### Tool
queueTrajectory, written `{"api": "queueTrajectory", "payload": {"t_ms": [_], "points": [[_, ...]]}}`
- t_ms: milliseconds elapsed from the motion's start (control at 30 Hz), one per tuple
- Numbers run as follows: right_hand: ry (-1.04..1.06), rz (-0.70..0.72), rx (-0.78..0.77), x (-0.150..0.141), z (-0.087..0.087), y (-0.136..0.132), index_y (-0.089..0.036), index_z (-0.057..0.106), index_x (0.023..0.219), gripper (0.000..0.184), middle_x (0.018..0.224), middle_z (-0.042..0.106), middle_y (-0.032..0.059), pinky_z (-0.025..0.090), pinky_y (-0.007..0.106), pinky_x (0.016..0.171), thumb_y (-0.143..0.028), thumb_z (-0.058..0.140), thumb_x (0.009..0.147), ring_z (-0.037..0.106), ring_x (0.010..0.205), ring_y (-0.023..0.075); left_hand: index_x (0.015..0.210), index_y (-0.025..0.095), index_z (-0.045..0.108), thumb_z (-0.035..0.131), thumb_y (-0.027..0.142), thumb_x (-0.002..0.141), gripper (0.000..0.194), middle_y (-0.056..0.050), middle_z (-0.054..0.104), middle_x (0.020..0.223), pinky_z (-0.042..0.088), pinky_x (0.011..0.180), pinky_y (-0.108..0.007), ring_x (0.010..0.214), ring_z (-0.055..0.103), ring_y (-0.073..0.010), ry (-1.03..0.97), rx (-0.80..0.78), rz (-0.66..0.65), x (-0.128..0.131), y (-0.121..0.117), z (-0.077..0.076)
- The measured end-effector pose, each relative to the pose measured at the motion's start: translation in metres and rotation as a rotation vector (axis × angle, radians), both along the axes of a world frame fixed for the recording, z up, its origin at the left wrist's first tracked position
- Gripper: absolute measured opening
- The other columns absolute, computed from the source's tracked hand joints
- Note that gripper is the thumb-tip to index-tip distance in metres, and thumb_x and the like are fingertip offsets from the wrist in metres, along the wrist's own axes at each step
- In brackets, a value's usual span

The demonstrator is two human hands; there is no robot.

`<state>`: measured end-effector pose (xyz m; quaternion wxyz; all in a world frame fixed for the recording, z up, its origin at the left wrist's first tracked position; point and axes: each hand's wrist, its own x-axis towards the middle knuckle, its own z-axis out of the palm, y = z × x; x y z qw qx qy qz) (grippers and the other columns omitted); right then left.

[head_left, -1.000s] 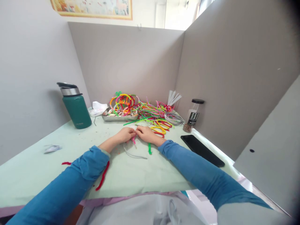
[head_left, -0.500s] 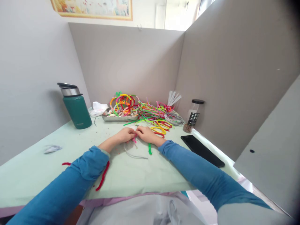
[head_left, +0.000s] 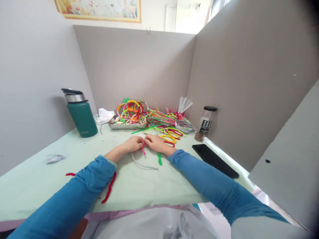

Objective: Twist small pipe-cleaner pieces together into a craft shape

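Observation:
My left hand (head_left: 134, 144) and my right hand (head_left: 154, 142) meet over the middle of the table, fingertips pinched close together. Between them is a pink pipe cleaner (head_left: 143, 150), its fuzzy end hanging below the fingers; the rest of it is hidden. A thin grey wire (head_left: 145, 167) curves out on the table just below my hands. Under my right wrist lies a short green pipe cleaner (head_left: 159, 159). A red pipe cleaner (head_left: 109, 188) pokes out from beneath my left forearm.
A metal tray (head_left: 127, 126) holding colourful bent pipe-cleaner pieces stands at the back. Right of it are a heap of pipe cleaners (head_left: 161, 117) and a wire coil (head_left: 185, 126). A green bottle (head_left: 82, 119), a jar (head_left: 205, 124) and a black phone (head_left: 214, 160) stand or lie around.
The pink end below my fingers has shifted slightly and hangs a little lower. My hands stay almost in place.

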<state>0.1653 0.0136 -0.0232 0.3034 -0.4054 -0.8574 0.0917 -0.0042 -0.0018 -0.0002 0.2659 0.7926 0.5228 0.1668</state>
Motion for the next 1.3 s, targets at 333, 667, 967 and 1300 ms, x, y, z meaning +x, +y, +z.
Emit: {"api": "queueTrajectory", "payload": {"t_ms": [333,667,967,1300], "points": [[0.011,0.012,0.013,-0.0001,-0.0014,0.0016,-0.016,0.060,0.082,0.022,0.077,0.061,0.0023,0.029,0.023,0.060,-0.028,0.044,0.092,0.048,0.067,0.0115,0.077,0.018,0.052,0.047,0.022,0.070,0.010,0.006,0.049,0.051,0.034,0.044,-0.022,0.044,0.044,-0.0105,-0.009,0.019,-0.002,0.0005,0.0013,-0.0008],[0.014,0.007,0.016,0.0001,-0.0010,0.0007,-0.016,0.060,0.081,0.021,0.077,0.061,0.0020,0.029,0.023,0.060,-0.026,0.044,0.091,0.048,0.066,0.0113,0.078,0.018,0.054,0.046,0.024,0.073,0.012,0.005,0.048,0.053,0.034,0.044,-0.022,0.044,0.044,-0.0101,-0.005,0.024,-0.015,0.0001,0.0013,-0.0012],[0.013,0.003,0.025,-0.0003,-0.0017,0.0019,-0.016,0.060,0.080,0.021,0.076,0.062,0.0022,0.028,0.023,0.060,-0.026,0.045,0.091,0.048,0.066,0.0116,0.078,0.017,0.055,0.048,0.024,0.072,0.011,0.005,0.049,0.053,0.035,0.045,-0.022,0.045,0.045,-0.0101,-0.003,0.035,-0.014,0.0000,0.0011,-0.0008],[0.015,0.009,0.022,0.0002,-0.0021,0.0024,-0.016,0.060,0.080,0.021,0.076,0.061,0.0021,0.028,0.023,0.059,-0.026,0.045,0.091,0.048,0.066,0.0114,0.077,0.018,0.053,0.047,0.025,0.072,0.010,0.005,0.049,0.055,0.034,0.045,-0.021,0.045,0.045,-0.0095,-0.013,0.038,-0.024,-0.0002,-0.0010,0.0007]]}}
